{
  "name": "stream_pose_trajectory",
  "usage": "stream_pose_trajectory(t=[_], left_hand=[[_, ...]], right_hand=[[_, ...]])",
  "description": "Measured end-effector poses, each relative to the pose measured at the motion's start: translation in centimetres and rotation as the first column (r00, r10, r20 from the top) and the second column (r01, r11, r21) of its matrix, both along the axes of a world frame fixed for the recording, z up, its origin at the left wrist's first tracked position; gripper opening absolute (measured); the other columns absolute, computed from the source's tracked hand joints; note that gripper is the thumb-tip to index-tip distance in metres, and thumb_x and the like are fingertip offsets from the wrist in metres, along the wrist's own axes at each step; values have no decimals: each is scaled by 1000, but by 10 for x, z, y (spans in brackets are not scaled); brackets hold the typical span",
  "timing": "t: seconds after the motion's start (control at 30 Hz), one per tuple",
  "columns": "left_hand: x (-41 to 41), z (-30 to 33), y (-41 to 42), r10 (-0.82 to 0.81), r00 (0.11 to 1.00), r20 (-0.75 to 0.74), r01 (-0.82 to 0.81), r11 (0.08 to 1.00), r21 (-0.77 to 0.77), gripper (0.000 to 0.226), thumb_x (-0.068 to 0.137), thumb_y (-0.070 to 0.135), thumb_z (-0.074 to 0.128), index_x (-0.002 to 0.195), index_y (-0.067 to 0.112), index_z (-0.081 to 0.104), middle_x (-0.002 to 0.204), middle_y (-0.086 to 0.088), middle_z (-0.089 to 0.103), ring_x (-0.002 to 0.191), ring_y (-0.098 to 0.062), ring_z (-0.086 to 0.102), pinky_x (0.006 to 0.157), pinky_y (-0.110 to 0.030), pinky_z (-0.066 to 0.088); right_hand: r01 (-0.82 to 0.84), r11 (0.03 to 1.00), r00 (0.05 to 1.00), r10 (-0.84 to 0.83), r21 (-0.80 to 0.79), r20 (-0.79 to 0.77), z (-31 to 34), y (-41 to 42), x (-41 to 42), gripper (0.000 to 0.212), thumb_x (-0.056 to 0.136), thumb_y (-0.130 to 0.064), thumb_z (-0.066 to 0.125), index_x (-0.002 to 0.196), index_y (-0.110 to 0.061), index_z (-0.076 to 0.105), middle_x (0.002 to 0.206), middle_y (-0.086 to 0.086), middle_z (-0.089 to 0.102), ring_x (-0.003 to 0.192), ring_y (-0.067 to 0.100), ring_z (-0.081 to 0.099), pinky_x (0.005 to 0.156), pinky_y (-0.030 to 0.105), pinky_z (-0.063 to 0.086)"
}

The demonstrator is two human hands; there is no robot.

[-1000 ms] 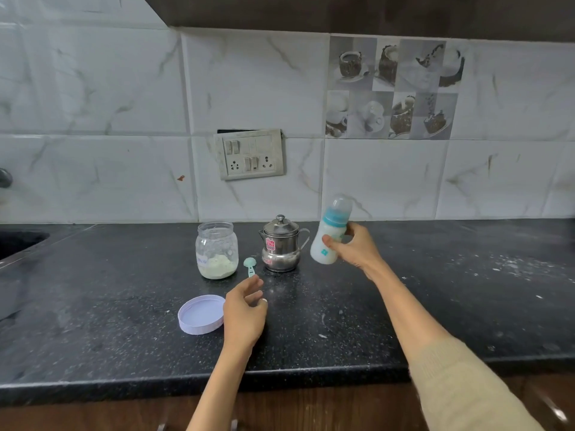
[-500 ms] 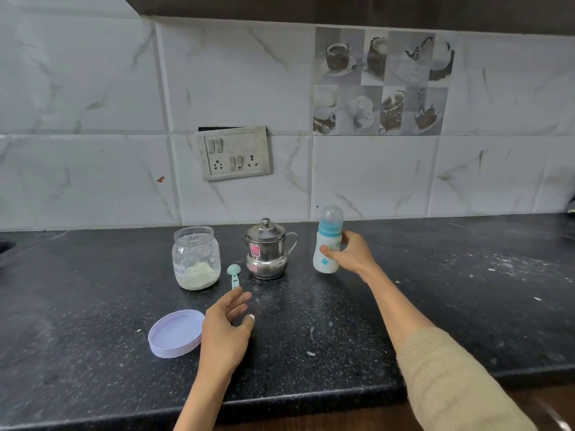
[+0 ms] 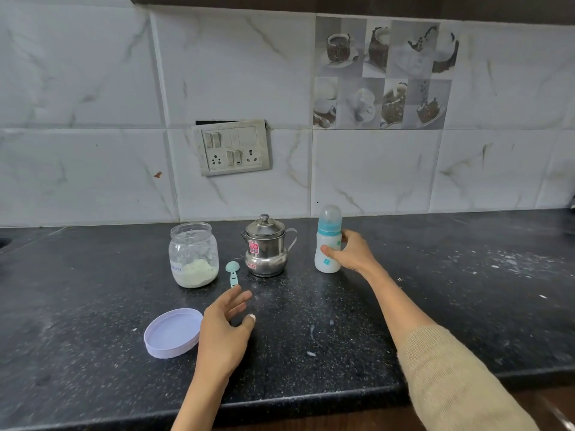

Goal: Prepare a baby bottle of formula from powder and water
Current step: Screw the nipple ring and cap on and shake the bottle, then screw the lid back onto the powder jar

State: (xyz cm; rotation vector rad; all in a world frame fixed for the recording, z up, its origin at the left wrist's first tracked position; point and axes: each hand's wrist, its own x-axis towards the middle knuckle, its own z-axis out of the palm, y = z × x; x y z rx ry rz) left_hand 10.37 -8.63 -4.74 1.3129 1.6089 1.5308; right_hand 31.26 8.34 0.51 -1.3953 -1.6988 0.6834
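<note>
Presently, on the dark speckled surface (image 3: 435,306), itemised from my own view:

Baby bottle (image 3: 328,244): upright on the surface, right of centre, near the tiled wall. White body, teal collar, clear domed cap in place. White contents fill the body.

Right hand (image 3: 351,255): my arm reaches forward and left across the surface, beige knit sleeve (image 3: 451,377) pushed up to mid-forearm. My fingers (image 3: 345,236) wrap the far side of the bottle's body and my thumb presses its near side, clamped round it at mid-height.

Left hand (image 3: 222,331): forearm bare, extended straight ahead, hand low over the surface with the back turned up. My fingers are spread apart and relaxed, holding nothing; whether the thumb tip touches the surface I cannot tell.

Measuring scoop (image 3: 232,273): teal, lying flat, bowl toward the wall, handle pointing at my left fingertips, just beyond them.

Glass jar (image 3: 193,255): open, upright, left of the scoop, with pale formula powder in the bottom third.

Jar lid (image 3: 172,332): lilac, lying inner side up, just left of my left hand.

Steel pot (image 3: 266,247): small, lidded, with spout and handle, standing between scoop and bottle.

Switchboard (image 3: 232,147): on the wall tiles above the pot.

Scattered white specks on the surface, densest at the far right.
</note>
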Motion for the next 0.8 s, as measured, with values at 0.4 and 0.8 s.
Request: stream_pose_trajectory(t=[0.4,0.8], left_hand=[[5,9,-6,93,994,64,-98,992,83,53,84,-6,56,134,10,46,119,0,64,101,-6,59,91,-21,45],[-34,7,-24,388,631,-672,-632,759,-156,118,68,65,64,143,-7,10,145,-25,31,137,-36,26,115,-44,13]], right_hand=[[158,987,984,-160,-22,-83,-6,-16,-7,93,74,-39,76,145,-5,27,150,11,36,135,29,39,106,44,36],[-215,954,957,248,208,-150,-21,-117,-123,32,96,5,30,101,-16,54,88,-4,59,82,10,56,74,15,46]])
